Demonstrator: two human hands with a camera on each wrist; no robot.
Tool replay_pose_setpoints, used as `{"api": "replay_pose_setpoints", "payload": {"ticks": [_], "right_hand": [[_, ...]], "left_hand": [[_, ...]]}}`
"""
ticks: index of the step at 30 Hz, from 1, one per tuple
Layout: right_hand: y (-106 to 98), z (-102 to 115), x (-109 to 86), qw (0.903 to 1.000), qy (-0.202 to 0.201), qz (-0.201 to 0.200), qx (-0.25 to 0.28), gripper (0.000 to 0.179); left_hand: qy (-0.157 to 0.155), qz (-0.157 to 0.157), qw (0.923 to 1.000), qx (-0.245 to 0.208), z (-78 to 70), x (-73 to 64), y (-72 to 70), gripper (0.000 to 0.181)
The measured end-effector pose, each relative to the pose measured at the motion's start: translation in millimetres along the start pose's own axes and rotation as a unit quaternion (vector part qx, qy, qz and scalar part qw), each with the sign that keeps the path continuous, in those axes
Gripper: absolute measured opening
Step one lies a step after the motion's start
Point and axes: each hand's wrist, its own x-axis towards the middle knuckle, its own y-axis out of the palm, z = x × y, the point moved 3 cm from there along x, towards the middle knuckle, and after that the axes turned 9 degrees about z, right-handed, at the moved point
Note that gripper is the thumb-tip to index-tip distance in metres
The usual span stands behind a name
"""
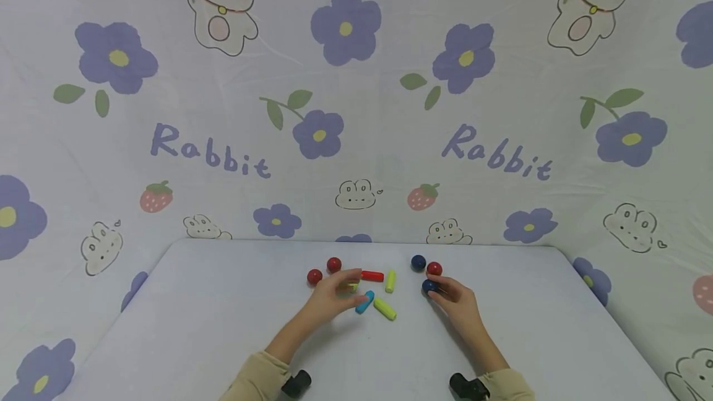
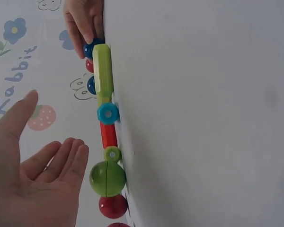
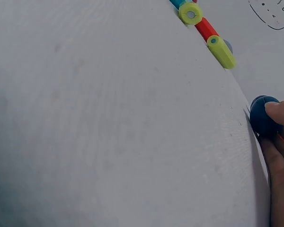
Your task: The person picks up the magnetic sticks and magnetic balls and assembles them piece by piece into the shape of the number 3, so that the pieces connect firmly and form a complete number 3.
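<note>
1. The ball in hand is dark blue, round and smooth [image 1: 428, 286]; it sits at the right part of the group, low by the white surface [image 1: 223, 351].
2. Just beyond it I see a red ball [image 1: 434, 269] and another dark blue ball [image 1: 418, 263], both glossy.
3. The right hand [image 1: 461, 305] has its grip clamped on the nearer blue ball, thumb on the near side, fingers on the far side, forearm slanting in from the right.
4. The left hand [image 1: 331, 297] has its grip apart, thumb well away from the straight fingers, holding nothing, by the faceted blue stick [image 1: 364, 302] and red stick [image 1: 372, 276].
5. A shiny green ball [image 2: 108, 178] shows near those fingers in the left wrist view; I can't tell whether they touch.
</note>
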Motion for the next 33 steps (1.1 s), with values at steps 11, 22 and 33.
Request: {"api": "replay_pose_setpoints", "payload": {"ticks": [11, 22, 33], "right_hand": [[0.6, 1.7, -2.6, 0.9998, 0.0, -0.012, 0.018, 0.037], [1.7, 3.3, -4.1, 0.9997, 0.015, -0.011, 0.013, 0.036], [1.8, 4.9, -5.4, 0.9998, 0.008, -0.009, 0.015, 0.037]], "left_hand": [[0.005, 0.005, 1.0, -0.003, 6.0, 1.6, 9.6, 0.054], [0.025, 0.0, 0.9995, -0.021, 16.9, 3.3, 18.8, 0.045], [-0.005, -0.002, 0.9989, 0.047, 26.0, 6.4, 26.1, 0.044]]}}
